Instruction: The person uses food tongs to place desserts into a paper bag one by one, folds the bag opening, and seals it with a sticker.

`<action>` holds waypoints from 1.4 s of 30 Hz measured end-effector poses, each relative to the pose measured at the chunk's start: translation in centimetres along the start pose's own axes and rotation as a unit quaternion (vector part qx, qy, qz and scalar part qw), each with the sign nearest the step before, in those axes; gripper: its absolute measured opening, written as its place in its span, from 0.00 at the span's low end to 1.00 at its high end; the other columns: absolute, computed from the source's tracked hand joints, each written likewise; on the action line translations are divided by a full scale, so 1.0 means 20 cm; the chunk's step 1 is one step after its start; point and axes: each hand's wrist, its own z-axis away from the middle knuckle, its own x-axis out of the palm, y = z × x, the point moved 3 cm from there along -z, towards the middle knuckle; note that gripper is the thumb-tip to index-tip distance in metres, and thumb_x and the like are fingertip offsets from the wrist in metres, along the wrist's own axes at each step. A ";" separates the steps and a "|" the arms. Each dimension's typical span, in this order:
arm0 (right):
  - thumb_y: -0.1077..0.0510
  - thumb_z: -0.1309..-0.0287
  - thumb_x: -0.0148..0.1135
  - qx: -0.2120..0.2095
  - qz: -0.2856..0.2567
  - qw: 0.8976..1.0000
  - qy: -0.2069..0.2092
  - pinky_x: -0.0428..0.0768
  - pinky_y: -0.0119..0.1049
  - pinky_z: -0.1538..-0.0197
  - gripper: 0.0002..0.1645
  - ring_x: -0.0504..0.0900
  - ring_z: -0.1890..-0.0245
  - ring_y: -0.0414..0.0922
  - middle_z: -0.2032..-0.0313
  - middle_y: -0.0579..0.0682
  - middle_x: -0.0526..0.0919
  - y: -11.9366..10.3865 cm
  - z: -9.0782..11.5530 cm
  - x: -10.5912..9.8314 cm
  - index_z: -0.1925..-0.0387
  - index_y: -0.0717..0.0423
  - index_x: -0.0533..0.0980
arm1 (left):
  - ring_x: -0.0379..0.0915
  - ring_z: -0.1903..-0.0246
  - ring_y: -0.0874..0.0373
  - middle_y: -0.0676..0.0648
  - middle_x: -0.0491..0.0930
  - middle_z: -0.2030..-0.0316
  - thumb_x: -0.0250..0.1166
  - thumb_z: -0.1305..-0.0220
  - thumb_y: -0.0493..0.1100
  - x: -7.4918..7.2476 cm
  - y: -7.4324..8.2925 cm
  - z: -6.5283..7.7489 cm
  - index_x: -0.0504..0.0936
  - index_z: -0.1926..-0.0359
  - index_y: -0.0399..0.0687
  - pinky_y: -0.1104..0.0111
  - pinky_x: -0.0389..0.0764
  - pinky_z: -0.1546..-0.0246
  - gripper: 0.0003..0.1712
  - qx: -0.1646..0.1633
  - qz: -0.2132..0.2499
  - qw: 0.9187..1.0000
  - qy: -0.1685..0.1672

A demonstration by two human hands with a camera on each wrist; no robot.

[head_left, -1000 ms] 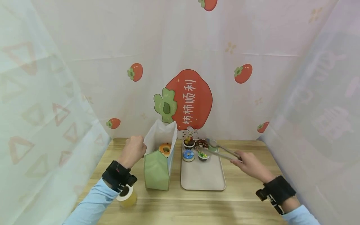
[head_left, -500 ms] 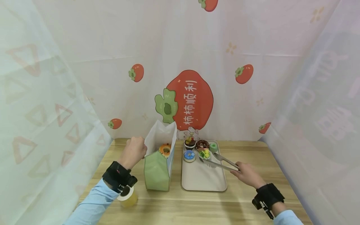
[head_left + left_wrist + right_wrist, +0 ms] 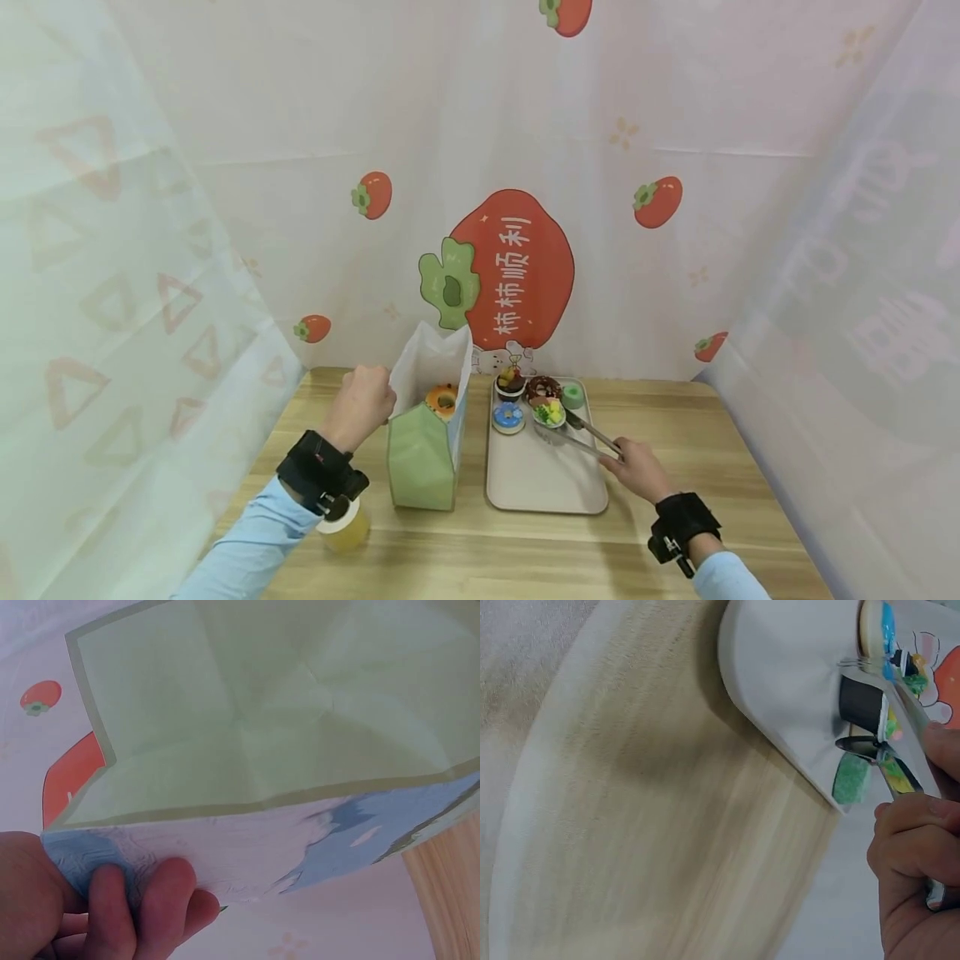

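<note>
My left hand (image 3: 362, 407) grips the upper edge of a green and blue paper bag (image 3: 422, 458); its curled fingers show in the left wrist view. An orange doughnut (image 3: 441, 391) lies inside the bag. My right hand (image 3: 637, 468) holds metal tongs (image 3: 596, 433) over the beige tray (image 3: 547, 483). The tong tips stand on both sides of a dark-cupped cupcake (image 3: 860, 705) with yellow and green topping; whether both touch it I cannot tell. Around it on the tray are a blue-iced doughnut (image 3: 501, 419), a chocolate doughnut (image 3: 534, 390), a fruit-topped cupcake (image 3: 511, 384) and a small green piece (image 3: 572, 396).
A yellow roll (image 3: 347, 529) with a white rim stands on the wooden table (image 3: 487, 558), partly behind my left forearm. The bag stands left of the tray. Printed white curtains (image 3: 300, 250) enclose the back and both sides.
My right hand and the tongs have come nearer and left; the tong tips have gone from over the tray's back items to either side of the cupcake. The left hand keeps its hold.
</note>
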 end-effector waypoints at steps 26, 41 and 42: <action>0.54 0.36 0.63 0.005 -0.108 0.994 -0.007 0.59 0.28 0.77 0.13 0.57 0.83 0.33 0.81 0.42 0.62 -0.04 0.16 -0.16 0.61 0.62 0.80 | 0.71 0.91 0.56 0.52 0.71 0.96 0.57 0.48 0.27 0.01 -0.03 0.01 0.69 0.93 0.47 0.66 0.72 0.84 0.21 0.007 -0.011 1.000 0.010; 0.54 0.36 0.64 -0.154 -0.065 0.985 0.050 0.59 0.28 0.79 0.10 0.57 0.85 0.31 0.84 0.38 0.63 -0.54 0.08 -0.60 0.73 0.51 0.78 | 0.70 0.91 0.56 0.52 0.71 0.95 0.56 0.48 0.27 0.01 -0.01 -0.02 0.67 0.92 0.46 0.68 0.68 0.85 0.20 0.021 0.001 1.000 0.017; 0.54 0.36 0.64 -0.162 -0.068 0.983 0.044 0.60 0.28 0.79 0.09 0.57 0.86 0.31 0.84 0.38 0.63 -0.57 0.07 -0.62 0.73 0.49 0.77 | 0.70 0.91 0.56 0.52 0.71 0.95 0.56 0.48 0.27 0.01 -0.01 -0.02 0.67 0.92 0.46 0.68 0.68 0.85 0.20 0.022 0.001 1.000 0.018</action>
